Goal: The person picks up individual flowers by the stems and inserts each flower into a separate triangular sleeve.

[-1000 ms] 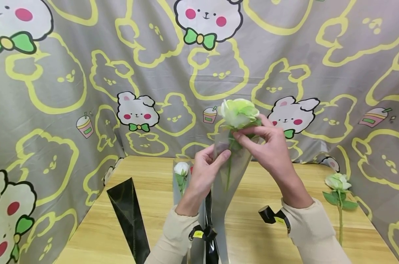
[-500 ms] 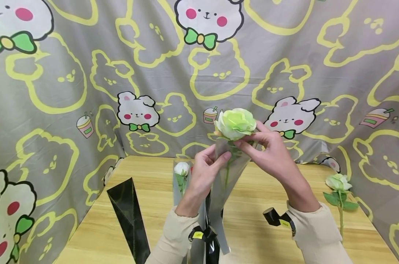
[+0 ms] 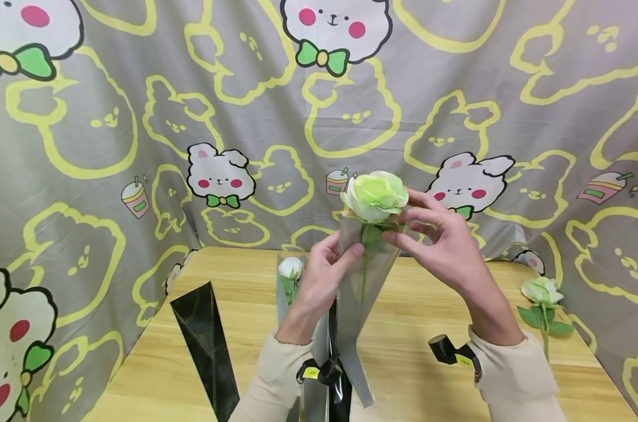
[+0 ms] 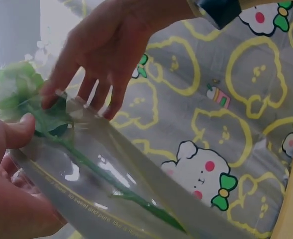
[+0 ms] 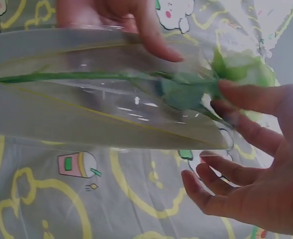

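A pale green artificial rose [image 3: 377, 196] stands in a clear, grey-edged flower sleeve [image 3: 358, 305], its bloom above the mouth and its stem inside. My left hand [image 3: 326, 272] grips the sleeve near its top left edge, thumb on the front. At the mouth's right side is my right hand [image 3: 442, 240], thumb and index finger pinching at a leaf [image 5: 184, 94] under the bloom. Its other fingers spread apart in the right wrist view. Printed lettering runs along the sleeve in the left wrist view.
On the wooden table [image 3: 413, 351], a black folded sleeve [image 3: 205, 346] lies at left. A wrapped white rose [image 3: 290, 269] lies behind my left arm, another black wrapper [image 3: 341, 392] beside it. A loose green-white rose [image 3: 542, 293] lies at right. A patterned curtain [image 3: 276, 117] surrounds the table.
The rose has come down a little into the sleeve and its bloom has tipped toward me. My right hand has shifted rightward and lower from under the bloom. My left hand stays nearly still.
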The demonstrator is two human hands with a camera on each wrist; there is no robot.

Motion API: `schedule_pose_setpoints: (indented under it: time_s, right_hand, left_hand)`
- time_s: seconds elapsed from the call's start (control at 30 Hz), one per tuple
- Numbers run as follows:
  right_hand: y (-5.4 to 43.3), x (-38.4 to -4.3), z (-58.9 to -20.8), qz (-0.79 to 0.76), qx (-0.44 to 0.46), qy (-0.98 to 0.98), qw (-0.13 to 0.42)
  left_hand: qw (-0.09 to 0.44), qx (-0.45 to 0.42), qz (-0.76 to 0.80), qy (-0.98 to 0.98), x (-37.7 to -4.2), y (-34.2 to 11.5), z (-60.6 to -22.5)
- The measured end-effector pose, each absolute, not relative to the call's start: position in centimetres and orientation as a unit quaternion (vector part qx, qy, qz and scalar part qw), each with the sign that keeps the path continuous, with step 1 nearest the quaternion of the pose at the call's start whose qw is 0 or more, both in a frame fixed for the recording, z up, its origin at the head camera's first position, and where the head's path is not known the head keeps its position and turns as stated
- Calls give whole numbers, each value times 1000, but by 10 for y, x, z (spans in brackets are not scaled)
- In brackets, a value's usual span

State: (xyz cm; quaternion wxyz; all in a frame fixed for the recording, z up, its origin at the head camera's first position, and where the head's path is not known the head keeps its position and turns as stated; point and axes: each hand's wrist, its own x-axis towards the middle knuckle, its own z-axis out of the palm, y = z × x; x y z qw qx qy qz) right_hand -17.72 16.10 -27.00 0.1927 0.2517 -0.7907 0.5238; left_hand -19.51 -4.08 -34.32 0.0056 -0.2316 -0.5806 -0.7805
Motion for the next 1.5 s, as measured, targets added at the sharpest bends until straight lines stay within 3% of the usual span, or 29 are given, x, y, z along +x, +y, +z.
schedule_pose_setpoints:
  time_s: [0.43,0.9,1.17,1.5]
  right_hand:
    - [154,-181,-272,590,253,-744,187]
    - [150,-182,-273,585,264,-750,157]
    - [155,-180,-267,584,293,-750,103]
    - [158,-178,-252,561,283,-777,46]
  left_hand:
    - [-82,-320,-736,-591,-195,-39,-346]
    - [-60,-318,-723,-610,-195,-30,-348]
    - [-42,-317,-710,-627,-199,-34,-347]
    - [-67,-343,-703,-619,-202,-40,-347]
